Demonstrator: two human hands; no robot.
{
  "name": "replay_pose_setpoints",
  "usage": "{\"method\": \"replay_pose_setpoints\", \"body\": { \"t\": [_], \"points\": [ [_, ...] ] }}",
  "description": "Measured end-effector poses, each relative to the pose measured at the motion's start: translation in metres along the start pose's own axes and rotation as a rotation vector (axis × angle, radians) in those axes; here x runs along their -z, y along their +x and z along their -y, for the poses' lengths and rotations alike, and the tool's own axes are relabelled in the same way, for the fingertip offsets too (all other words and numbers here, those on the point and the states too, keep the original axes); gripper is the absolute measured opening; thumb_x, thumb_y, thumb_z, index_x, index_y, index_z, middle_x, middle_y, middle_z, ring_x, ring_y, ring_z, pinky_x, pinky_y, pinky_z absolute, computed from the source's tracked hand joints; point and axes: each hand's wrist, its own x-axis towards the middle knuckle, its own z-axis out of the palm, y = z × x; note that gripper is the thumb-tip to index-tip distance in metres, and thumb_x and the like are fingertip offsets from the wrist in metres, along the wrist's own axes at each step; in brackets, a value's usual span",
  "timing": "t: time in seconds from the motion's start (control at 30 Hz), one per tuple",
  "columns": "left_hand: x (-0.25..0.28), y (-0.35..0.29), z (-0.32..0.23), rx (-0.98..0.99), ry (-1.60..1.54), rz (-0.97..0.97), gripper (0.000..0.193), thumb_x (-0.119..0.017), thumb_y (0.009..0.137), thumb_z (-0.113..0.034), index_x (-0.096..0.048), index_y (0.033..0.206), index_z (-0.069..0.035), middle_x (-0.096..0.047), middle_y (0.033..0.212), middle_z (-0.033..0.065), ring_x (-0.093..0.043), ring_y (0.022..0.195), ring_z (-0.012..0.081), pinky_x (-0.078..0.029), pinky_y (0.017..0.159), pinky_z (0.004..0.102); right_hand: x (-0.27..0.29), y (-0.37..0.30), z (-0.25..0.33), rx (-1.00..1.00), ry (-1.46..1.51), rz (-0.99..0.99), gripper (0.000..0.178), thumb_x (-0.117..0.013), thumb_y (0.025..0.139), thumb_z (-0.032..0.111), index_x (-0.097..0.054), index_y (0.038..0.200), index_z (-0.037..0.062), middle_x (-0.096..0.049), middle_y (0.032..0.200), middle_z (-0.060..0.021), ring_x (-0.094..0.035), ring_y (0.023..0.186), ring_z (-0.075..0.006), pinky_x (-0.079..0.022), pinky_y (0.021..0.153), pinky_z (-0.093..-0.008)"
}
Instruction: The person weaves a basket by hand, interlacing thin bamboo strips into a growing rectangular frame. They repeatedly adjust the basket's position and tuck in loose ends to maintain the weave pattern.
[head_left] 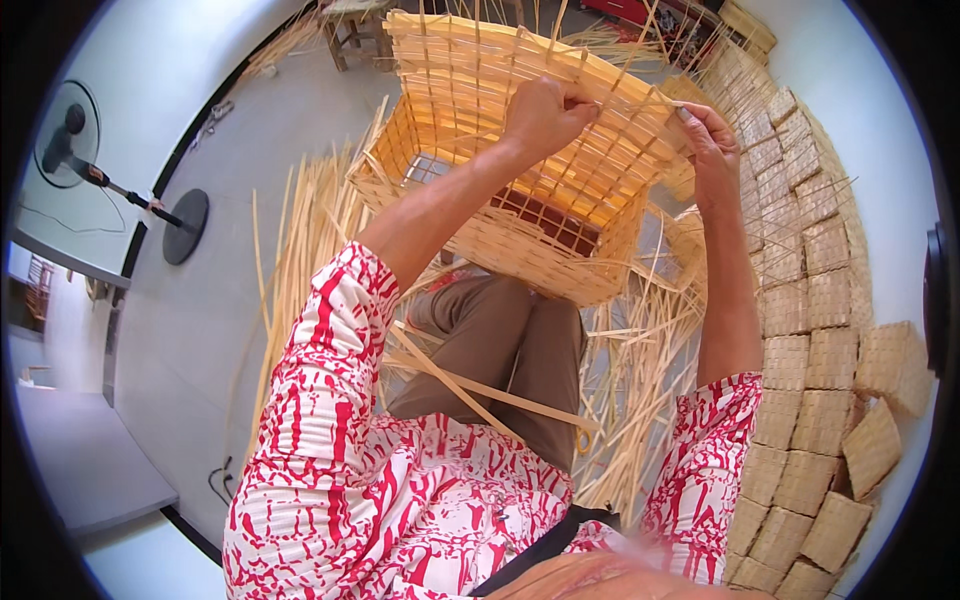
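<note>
A half-woven bamboo basket (530,245) rests at my knees, its box-like body open and its far wall or lid flap (450,60) standing up with loose strip ends above it. My left hand (545,118) is closed, thumb and fingers pinched against the inner side of that flap on a bamboo strip. Further right, my right hand (712,145) pinches a strip at the flap's right edge, its thumb pressed to the forefinger. Across my lap lie a few loose flat bamboo strips (520,400).
Long bamboo strips (310,260) lie on the floor to the left, and more (640,370) pile up on the right. Stacked woven baskets (800,330) line the right wall. At the left stand a fan (185,225) and a wooden stool (355,30) further off.
</note>
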Motion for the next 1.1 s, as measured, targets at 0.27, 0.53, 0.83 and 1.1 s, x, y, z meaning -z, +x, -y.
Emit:
{"method": "replay_pose_setpoints", "body": {
  "t": [0.27,0.53,0.83,1.1],
  "points": [
    [-0.008,0.007,-0.009,-0.143,0.202,-0.105,0.021,-0.072,0.082,-0.026,-0.079,0.089,-0.007,-0.073,0.075,0.0128,-0.072,0.070,0.0285,-0.055,0.064,0.0385,-0.005,-0.006,0.030,0.373,-0.663,-0.154,0.021,-0.070,0.096,0.009,-0.075,0.117,0.0096,-0.075,0.104,-0.0015,-0.067,0.098,-0.0125,-0.052,0.086,-0.0276],
    [0.009,0.012,-0.014,-0.287,0.235,-0.081,0.016,-0.069,0.083,-0.021,-0.076,0.086,-0.007,-0.071,0.074,0.0130,-0.071,0.069,0.0315,-0.055,0.065,0.0412,-0.058,-0.005,0.039,0.773,-1.241,0.121,0.015,-0.067,0.093,0.012,-0.077,0.105,0.0132,-0.072,0.113,-0.0065,-0.068,0.101,-0.0267,-0.054,0.088,-0.0392],
    [-0.007,0.021,-0.046,-0.045,0.028,-0.180,0.016,-0.068,0.084,-0.012,-0.074,0.089,0.002,-0.071,0.073,0.0165,-0.072,0.067,0.0237,-0.057,0.063,0.0388,-0.083,-0.021,0.042,0.659,-1.229,-0.008,0.013,-0.069,0.087,0.006,-0.076,0.099,0.0087,-0.063,0.089,-0.0071,-0.061,0.088,-0.0289,-0.050,0.077,-0.0405],
    [0.008,-0.001,-0.044,-0.191,-0.115,-0.093,0.013,-0.066,0.091,-0.004,-0.073,0.102,-0.002,-0.074,0.091,0.0095,-0.074,0.085,0.0202,-0.060,0.077,0.0351,-0.073,-0.022,0.041,0.651,-1.013,-0.017,0.010,-0.073,0.088,0.009,-0.077,0.097,0.0102,-0.062,0.089,-0.0065,-0.058,0.086,-0.0278,-0.048,0.078,-0.0392]
  ]
}}
